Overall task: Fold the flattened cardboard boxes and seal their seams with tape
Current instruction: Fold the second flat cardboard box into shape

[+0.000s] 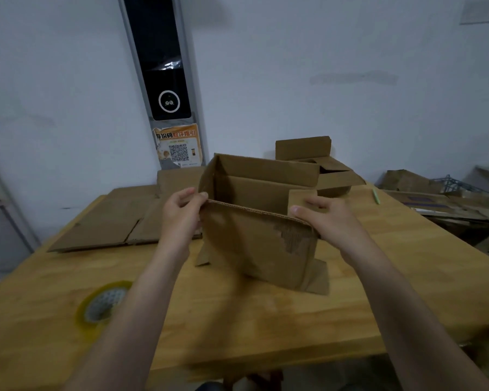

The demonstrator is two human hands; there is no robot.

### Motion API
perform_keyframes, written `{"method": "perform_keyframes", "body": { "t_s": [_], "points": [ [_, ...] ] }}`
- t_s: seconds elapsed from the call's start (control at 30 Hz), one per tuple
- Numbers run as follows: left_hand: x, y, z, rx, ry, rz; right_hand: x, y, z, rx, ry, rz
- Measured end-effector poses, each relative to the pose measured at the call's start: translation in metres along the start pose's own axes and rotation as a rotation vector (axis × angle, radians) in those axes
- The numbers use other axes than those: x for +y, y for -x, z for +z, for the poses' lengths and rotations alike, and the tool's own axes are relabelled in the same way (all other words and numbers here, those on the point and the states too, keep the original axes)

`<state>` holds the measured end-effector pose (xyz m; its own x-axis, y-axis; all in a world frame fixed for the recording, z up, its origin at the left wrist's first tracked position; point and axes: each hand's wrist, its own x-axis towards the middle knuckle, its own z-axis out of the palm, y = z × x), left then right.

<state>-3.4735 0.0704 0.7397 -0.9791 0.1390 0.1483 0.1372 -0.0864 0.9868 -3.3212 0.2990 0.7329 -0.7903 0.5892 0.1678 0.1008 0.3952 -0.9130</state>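
A brown cardboard box [254, 244] stands opened up on the wooden table [237, 328], its top flaps raised and its near wall torn at the right. My left hand [181, 215] pinches the near flap's left corner. My right hand [328, 221] grips the box's right corner, thumb on the near edge. Flattened cardboard boxes [119, 221] lie on the table to the left. A roll of clear tape [102, 303] lies flat near the table's front left.
Another folded box [328, 170] with open flaps stands behind, at the table's back. A green pen [376, 196] lies to the right of it. Loose cardboard and a metal rack [446, 193] crowd the far right. A white wall rises close behind.
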Motion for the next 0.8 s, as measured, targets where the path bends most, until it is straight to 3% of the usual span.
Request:
{"method": "perform_keyframes", "body": {
  "t_s": [0.1,0.3,0.67,0.8],
  "points": [
    [0.006,0.030,-0.013,0.058,0.022,-0.023,-0.008,0.004,-0.002,-0.054,0.005,-0.023],
    [-0.010,0.067,-0.040,0.089,-0.153,0.047,-0.017,0.017,-0.011,-0.285,0.079,-0.037],
    [-0.020,0.052,-0.064,-0.090,-0.505,0.150,0.002,0.008,0.013,-0.205,0.123,-0.110],
    [-0.026,0.037,-0.067,-0.137,-0.575,0.109,0.007,-0.006,0.019,-0.175,0.119,-0.110]
  ]
}}
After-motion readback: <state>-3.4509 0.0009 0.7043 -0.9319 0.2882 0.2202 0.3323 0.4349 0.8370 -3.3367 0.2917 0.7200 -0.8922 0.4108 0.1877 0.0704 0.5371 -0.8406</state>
